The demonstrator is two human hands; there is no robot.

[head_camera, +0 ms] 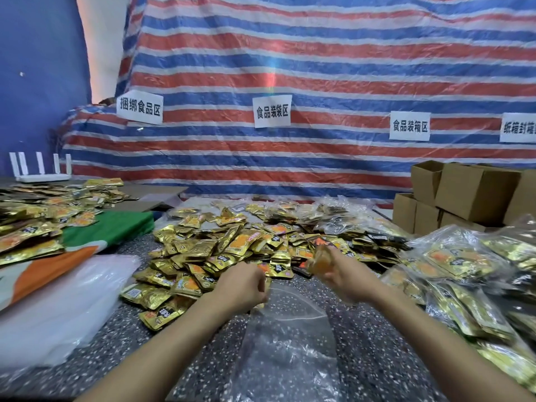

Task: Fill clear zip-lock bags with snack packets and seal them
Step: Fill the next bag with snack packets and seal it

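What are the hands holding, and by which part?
Left hand pinches the clear bag at its top edge; right hand grips blurred snack packets, exact hold unclear.

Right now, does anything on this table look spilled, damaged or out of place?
Nothing looks damaged. The packets lie in a loose heap, which suits the job. The one odd item is a white router at the far left, behind more packets.

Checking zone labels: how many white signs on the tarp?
4 signs: far left, centre, right, and one cut off at the right edge. More may lie beyond the frame.
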